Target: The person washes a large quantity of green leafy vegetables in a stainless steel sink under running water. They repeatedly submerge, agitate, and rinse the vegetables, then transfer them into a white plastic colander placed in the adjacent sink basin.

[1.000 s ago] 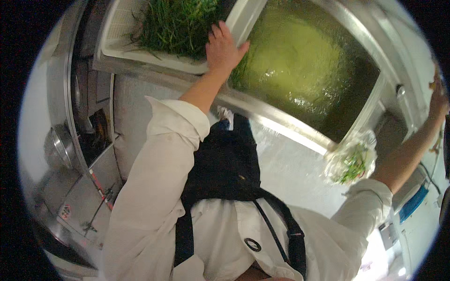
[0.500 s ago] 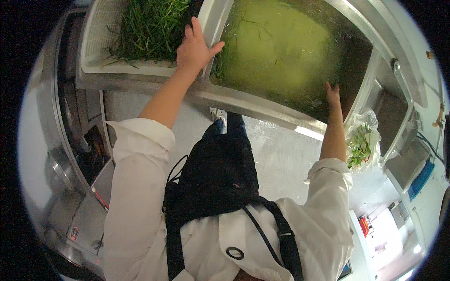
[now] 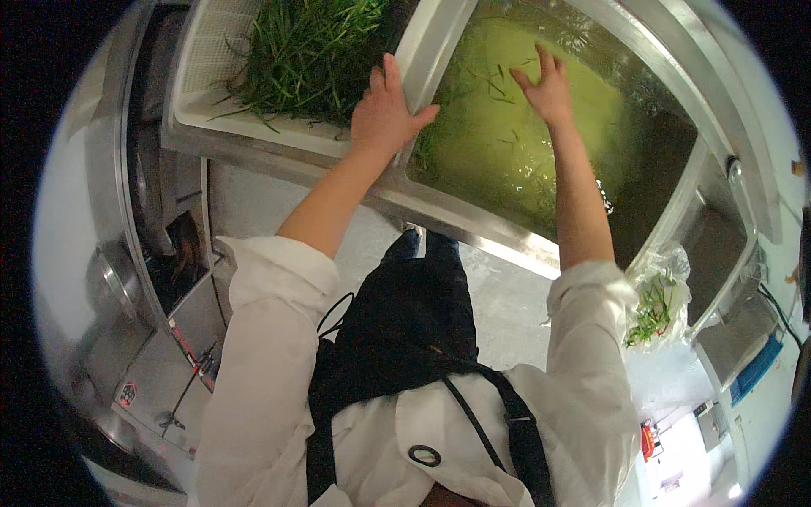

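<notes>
My left hand (image 3: pixel 384 114) rests with thumb and fingers apart on the metal divider (image 3: pixel 427 55), close to the right end of a white plastic basket (image 3: pixel 253 133). Long, thin green leaf vegetables (image 3: pixel 317 63) are heaped in that basket. Over the sink's murky, yellow-green water (image 3: pixel 498 160) I stretch my right hand (image 3: pixel 549 91), its fingers spread and nothing in it. Whether its fingertips touch the water I cannot tell. A few loose green bits (image 3: pixel 497 84) float beside it.
The steel sink's front rim (image 3: pixel 473 224) runs before my body. To the right hangs a clear plastic bag (image 3: pixel 655 308) with green scraps in it. A blue brush-like item (image 3: pixel 754 369) sits at far right. Steel stove-like equipment (image 3: pixel 169 253) stands at left.
My right hand has moved from the sink's near right corner, forward and left over the water. My left hand stays at the divider. The whole view has shifted slightly.
</notes>
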